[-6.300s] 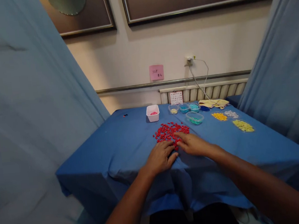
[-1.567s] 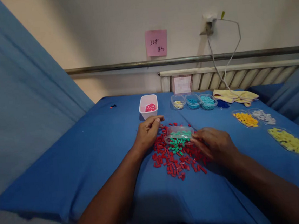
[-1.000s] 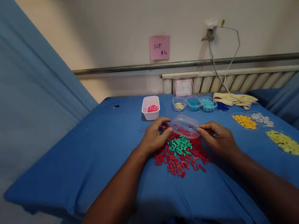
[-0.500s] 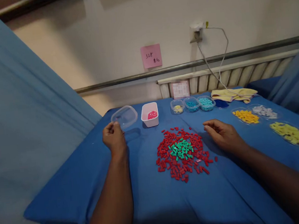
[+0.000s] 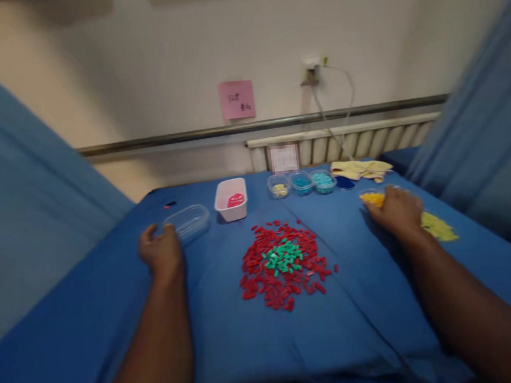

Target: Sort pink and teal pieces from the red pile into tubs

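My left hand (image 5: 160,249) is at the left end of a clear plastic container (image 5: 190,220), thumb and fingers closed at its edge; the container sits low over the blue cloth. My right hand (image 5: 395,211) reaches over the shallow dish of orange-yellow pieces (image 5: 372,199), thumb apart from the other fingers, which are partly hidden and blurred. Between my hands lies a spread of small red pieces (image 5: 273,286) with a heap of green pieces (image 5: 284,256) on top. A white tub (image 5: 233,213) behind the left side holds pink pieces (image 5: 235,200).
Clear tubs with pale yellow (image 5: 279,190), blue (image 5: 302,183) and turquoise pieces (image 5: 323,182) stand at the back. A yellow cloth (image 5: 359,168) lies beside them. Yellow-green pieces (image 5: 437,226) are beyond my right hand. Blue curtains (image 5: 25,195) hang at both sides.
My left hand has lowered the clear container from a raised tilt towards the cloth. My right hand has moved right, from beside the red pieces to the orange-yellow dish. The view has turned right.
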{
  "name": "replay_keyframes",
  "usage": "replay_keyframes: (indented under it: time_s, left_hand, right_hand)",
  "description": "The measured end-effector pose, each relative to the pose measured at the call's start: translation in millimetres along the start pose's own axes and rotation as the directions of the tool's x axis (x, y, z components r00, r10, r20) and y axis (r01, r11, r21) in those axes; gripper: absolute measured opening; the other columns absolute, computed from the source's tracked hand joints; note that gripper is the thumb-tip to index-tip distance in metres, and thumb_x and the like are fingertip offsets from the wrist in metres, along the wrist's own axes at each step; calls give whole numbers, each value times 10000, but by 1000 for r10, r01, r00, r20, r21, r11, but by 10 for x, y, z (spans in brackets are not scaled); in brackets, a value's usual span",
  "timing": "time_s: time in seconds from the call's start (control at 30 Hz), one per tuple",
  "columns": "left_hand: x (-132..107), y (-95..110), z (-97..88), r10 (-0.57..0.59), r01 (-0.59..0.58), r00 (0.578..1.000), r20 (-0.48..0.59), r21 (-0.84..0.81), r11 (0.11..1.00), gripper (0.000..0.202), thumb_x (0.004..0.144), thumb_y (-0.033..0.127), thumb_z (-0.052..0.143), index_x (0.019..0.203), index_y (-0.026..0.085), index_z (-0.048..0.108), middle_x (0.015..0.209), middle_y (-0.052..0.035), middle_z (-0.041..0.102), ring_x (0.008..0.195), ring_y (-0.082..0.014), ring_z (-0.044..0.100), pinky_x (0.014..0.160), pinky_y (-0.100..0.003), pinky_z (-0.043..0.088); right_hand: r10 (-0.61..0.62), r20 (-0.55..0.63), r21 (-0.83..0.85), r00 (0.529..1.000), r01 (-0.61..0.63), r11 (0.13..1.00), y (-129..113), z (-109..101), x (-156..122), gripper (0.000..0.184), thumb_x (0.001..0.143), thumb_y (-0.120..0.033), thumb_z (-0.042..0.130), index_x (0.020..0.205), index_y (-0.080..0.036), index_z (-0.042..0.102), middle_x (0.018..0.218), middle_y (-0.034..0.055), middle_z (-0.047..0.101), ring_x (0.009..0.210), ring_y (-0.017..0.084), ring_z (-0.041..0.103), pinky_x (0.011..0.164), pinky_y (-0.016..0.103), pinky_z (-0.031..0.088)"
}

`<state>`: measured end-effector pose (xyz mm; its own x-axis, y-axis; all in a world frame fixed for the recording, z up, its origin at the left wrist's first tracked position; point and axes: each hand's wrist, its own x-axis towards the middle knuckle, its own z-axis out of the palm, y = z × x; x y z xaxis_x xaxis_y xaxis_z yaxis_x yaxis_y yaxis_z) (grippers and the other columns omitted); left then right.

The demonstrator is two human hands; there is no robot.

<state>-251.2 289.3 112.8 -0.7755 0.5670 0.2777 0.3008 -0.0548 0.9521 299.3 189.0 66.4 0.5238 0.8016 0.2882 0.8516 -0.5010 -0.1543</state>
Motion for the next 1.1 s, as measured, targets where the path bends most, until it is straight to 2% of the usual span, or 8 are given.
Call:
replay_keyframes:
  time_s: [0.2,0.4,0.5,0.63,0.77,0.87,1.03,1.1]
  left_hand:
    - [6,223,49,-179,175,983,-34,-92,980,611,708,14,685,1314,79,727,583,83,549,500,-133,516,478,-189,399]
    - [-212,527,-22,24,-40,998,-66,-258,965,559,764,91,645,1316,54,725,591,86,545,527,-105,531,514,-177,422]
    - [-431,624,-3,167,-120,977,130,-309,943,539,784,246,721,1293,72,746,667,55,595,534,-98,522,513,-199,422]
    - [-796,615,215,244,-108,814,527,-276,955,590,784,423,804,1282,110,753,707,21,630,529,-106,536,487,-201,401]
    - [-1147,568,525,107,34,709,697,-186,982,672,770,301,766,1405,93,683,654,26,622,500,-135,594,480,-200,438]
    - [-1343,558,669,-68,202,693,718,-103,974,686,764,161,752,1433,69,625,673,0,671,523,-157,652,512,-211,513]
    - [-1512,580,767,-315,521,659,683,-113,846,187,856,15,708,1016,92,648,767,-44,690,616,-142,710,616,-228,632]
    - [-1534,596,823,-386,602,650,654,-133,788,161,879,-9,695,883,116,595,752,-36,647,669,-152,730,643,-227,652]
  right_hand:
    - [114,125,-48,986,-108,993,23,145,137,778,992,-717,526,1428,-76,584,1398,282,697,1397,434,589,1212,599,311]
    - [164,143,-43,976,-160,986,63,177,159,767,999,-677,522,1444,-55,574,1452,305,657,1419,451,565,1195,607,327]
    - [171,160,-25,972,-169,985,62,184,160,749,991,-670,529,1407,-51,605,1392,305,686,1383,443,594,1198,601,322]
    - [155,153,-40,976,-150,988,63,181,160,780,984,-684,531,1429,-47,604,1414,314,676,1378,447,597,1210,610,311]
    - [93,132,-46,987,-88,995,76,132,152,737,995,-664,523,1407,-66,643,1441,299,667,1383,450,590,1165,575,384]
    - [68,151,-25,986,-65,998,82,71,138,693,1005,-648,513,1370,-83,676,1410,287,684,1344,448,615,1096,552,452]
    - [62,219,3,974,-64,998,77,-4,120,648,997,-624,551,1358,-106,690,1369,273,702,1294,443,638,1041,537,496]
    - [54,222,13,973,-58,998,72,-15,121,651,994,-626,557,1367,-109,691,1374,272,697,1297,447,632,1052,547,489]
